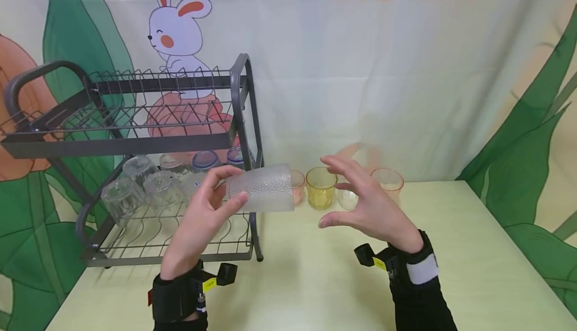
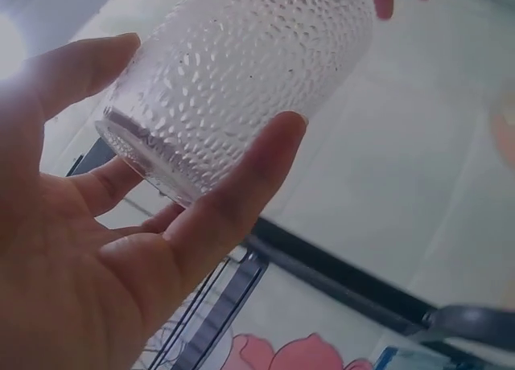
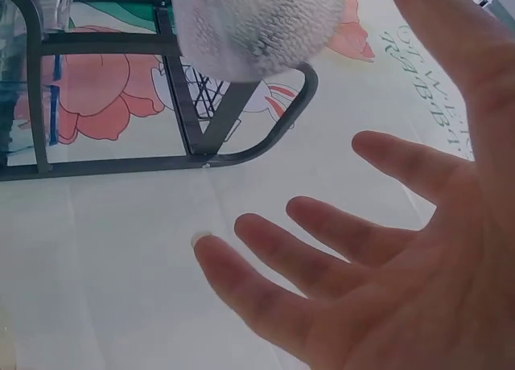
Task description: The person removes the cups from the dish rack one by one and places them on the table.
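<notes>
A clear glass with a pebbled surface (image 1: pixel 263 189) lies sideways in the air, its base end held between the thumb and fingers of the left hand (image 1: pixel 198 221). The left wrist view shows the textured glass (image 2: pixel 241 72) close up, with the fingers of the left hand (image 2: pixel 153 249) around its base. To the right of the glass, apart from it, the right hand (image 1: pixel 367 203) is spread with thumb and fingers wide and holds nothing. In the right wrist view the right hand (image 3: pixel 386 257) is below and right of the glass (image 3: pixel 257 28).
A dark two-tier rack (image 1: pixel 121 145) stands at the left, with several upturned glasses (image 1: pixel 121 196) on its lower tier. Behind the hands, near the table's back edge, are a yellow glass (image 1: pixel 321 188), a clear one (image 1: pixel 348 199) and pink ones (image 1: pixel 388 180).
</notes>
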A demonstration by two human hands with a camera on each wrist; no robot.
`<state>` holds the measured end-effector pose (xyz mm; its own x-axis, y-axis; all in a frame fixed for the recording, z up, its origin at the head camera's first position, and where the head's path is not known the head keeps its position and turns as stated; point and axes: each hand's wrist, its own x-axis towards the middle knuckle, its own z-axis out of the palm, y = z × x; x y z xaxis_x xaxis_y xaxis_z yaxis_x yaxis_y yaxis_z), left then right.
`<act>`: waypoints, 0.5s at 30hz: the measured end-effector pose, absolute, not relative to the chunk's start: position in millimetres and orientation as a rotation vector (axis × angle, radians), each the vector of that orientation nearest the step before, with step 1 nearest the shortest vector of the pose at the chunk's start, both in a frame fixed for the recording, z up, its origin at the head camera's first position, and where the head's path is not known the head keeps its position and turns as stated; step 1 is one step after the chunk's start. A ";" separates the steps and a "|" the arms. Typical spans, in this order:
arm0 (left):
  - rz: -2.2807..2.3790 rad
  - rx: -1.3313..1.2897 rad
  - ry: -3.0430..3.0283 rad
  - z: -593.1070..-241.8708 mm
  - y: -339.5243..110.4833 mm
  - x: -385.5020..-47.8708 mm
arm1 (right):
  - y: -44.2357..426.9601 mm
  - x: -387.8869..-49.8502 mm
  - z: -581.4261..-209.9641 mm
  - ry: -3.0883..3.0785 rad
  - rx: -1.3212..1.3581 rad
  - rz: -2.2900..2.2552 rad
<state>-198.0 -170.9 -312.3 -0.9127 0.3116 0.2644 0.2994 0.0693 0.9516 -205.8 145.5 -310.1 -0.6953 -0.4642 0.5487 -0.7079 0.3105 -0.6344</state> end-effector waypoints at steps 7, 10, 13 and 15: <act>2.106 0.783 2.090 -317.6 -145.4 -201.9 | 137.9 -209.5 -314.3 -2.295 1.109 1.419; 2.116 0.812 2.130 -319.8 -132.8 -204.5 | 138.8 -213.8 -315.5 -2.323 1.093 1.476; 2.129 0.838 2.130 -321.9 -122.9 -206.5 | 143.1 -215.4 -316.7 -2.360 1.046 1.565; 2.141 0.870 2.112 -322.7 -118.3 -207.6 | 146.4 -215.0 -316.8 -2.364 1.023 1.624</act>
